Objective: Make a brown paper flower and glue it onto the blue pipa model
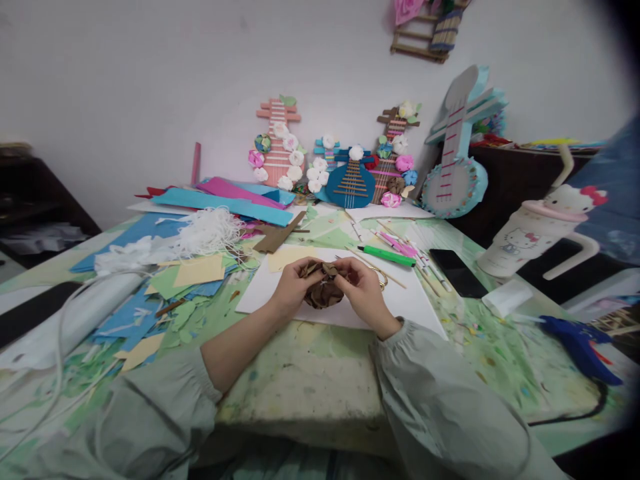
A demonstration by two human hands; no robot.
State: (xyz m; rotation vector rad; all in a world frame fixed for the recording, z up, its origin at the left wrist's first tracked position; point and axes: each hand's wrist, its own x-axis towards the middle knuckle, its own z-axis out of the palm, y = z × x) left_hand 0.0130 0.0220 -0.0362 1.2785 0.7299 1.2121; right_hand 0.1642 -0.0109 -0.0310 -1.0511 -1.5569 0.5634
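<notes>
Over the near part of the white sheet, the left hand and the right hand are gripping a crumpled brown paper piece, fingers and thumbs pinching from opposite sides, probably so that its folds are not springing loose. Farther right, a green marker and a black phone are lying apart from the hands, seemingly within reach yet out of the way.

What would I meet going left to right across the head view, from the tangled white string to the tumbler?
Tangled white string → left hand → brown paper flower → right hand → black smartphone → Hello Kitty tumbler.
</notes>
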